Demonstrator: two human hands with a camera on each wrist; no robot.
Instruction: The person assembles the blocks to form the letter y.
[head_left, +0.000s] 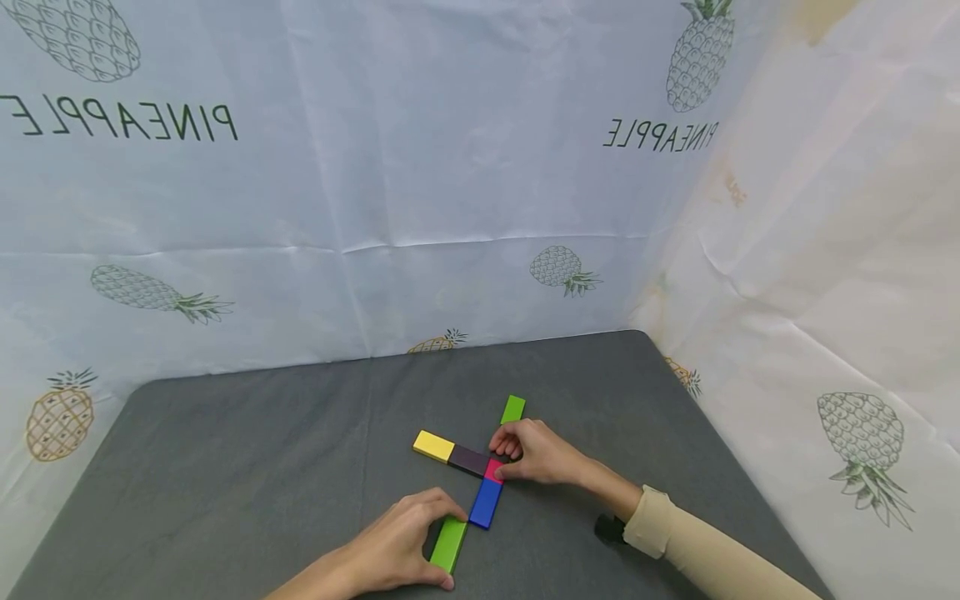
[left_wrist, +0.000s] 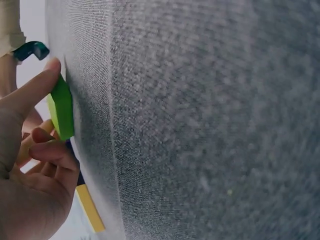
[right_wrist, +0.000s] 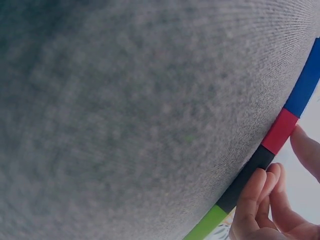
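Note:
My left hand (head_left: 408,537) holds a green block (head_left: 447,544) between thumb and fingertips, at the front end of a row. In the left wrist view the green block (left_wrist: 61,107) sits between thumb and fingers. Touching its far corner is a blue block (head_left: 486,503), followed by a red block (head_left: 492,470). My right hand (head_left: 536,452) rests its thumb against the red block and its bent fingers on a black block (right_wrist: 245,180). That black block is hidden under the hand in the head view. Another green block (head_left: 513,408) ends the row.
A dark block (head_left: 468,461) and a yellow block (head_left: 433,446) branch left from the red one. All lie on a grey cloth-covered table (head_left: 247,467). Pineapple-print curtains (head_left: 450,167) enclose its back and right side. A black object (head_left: 609,529) shows at the right wrist.

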